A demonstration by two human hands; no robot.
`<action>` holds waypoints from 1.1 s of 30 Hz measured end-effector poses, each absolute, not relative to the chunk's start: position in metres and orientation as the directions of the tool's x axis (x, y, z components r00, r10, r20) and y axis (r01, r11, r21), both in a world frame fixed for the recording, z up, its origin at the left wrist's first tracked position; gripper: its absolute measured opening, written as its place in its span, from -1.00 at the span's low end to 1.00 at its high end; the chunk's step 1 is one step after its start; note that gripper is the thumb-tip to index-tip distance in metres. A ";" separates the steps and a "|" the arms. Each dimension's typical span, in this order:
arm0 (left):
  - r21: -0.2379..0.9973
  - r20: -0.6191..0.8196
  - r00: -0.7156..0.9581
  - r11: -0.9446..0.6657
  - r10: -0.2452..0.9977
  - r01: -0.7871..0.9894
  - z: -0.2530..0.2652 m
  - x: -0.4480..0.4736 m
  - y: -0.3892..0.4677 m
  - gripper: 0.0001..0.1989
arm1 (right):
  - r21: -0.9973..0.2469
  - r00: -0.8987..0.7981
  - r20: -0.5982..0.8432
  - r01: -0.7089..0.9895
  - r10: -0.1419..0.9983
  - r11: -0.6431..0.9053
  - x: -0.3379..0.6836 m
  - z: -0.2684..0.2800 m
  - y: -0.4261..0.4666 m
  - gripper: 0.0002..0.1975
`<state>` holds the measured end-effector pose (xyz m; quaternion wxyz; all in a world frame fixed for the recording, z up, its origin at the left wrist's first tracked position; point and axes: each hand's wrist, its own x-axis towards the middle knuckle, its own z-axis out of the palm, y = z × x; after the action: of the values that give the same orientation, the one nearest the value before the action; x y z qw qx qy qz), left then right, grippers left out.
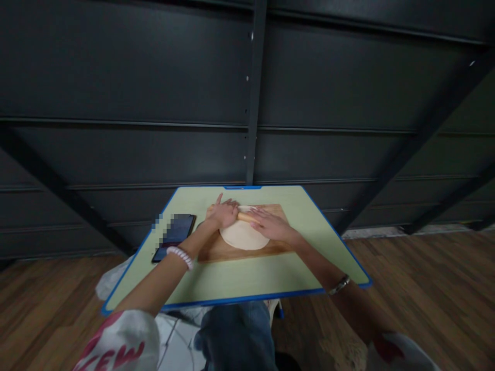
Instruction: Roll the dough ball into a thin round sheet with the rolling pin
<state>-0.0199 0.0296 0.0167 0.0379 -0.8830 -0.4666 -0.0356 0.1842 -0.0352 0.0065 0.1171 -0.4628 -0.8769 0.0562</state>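
A round sheet of pale dough [244, 238] lies on a wooden board [216, 252]. Across its far part runs a light wooden rolling pin [247, 217]. My left hand [225, 213] rests on the pin's left end, palm down, with its fingers spread and stretched forward. On the right end lies my right hand [271, 225], its fingers stretched flat over the pin and pointing left. Neither hand is wrapped round the pin. The hands cover both ends of it and part of the dough's far edge.
The board sits on a pale green folding table [247, 281] with a blue rim. A dark phone [176, 238], partly pixelated, lies left of the board. A dark metal panel wall [193, 154] stands right behind the table. Wooden flooring [425, 288] shows around it.
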 end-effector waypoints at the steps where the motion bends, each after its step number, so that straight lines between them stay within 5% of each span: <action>1: -0.037 0.107 0.566 -0.566 0.817 0.824 0.016 -0.023 0.027 -0.50 | -0.211 -0.559 0.160 0.786 0.814 0.581 0.183 0.008 -0.038 -0.48; 12: 0.056 0.284 0.573 -0.610 0.769 0.791 0.005 -0.045 0.004 -0.57 | -0.271 -0.552 0.157 0.773 0.819 0.573 0.172 0.012 -0.053 -0.47; 20: 0.116 0.362 0.544 -0.616 0.757 0.779 -0.002 -0.053 -0.004 -0.61 | -0.108 -0.480 0.267 0.847 0.836 0.521 0.161 0.006 -0.058 -0.47; 33: 0.148 0.386 0.578 -0.667 0.719 0.731 0.002 -0.076 -0.053 -0.62 | -0.056 -0.541 0.303 0.812 0.784 0.582 0.144 0.004 -0.106 -0.37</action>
<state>-0.0761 -0.0527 0.0019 0.0138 -0.8881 -0.4081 -0.2112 0.1441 -0.1056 0.0037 0.1493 -0.4551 -0.8766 -0.0455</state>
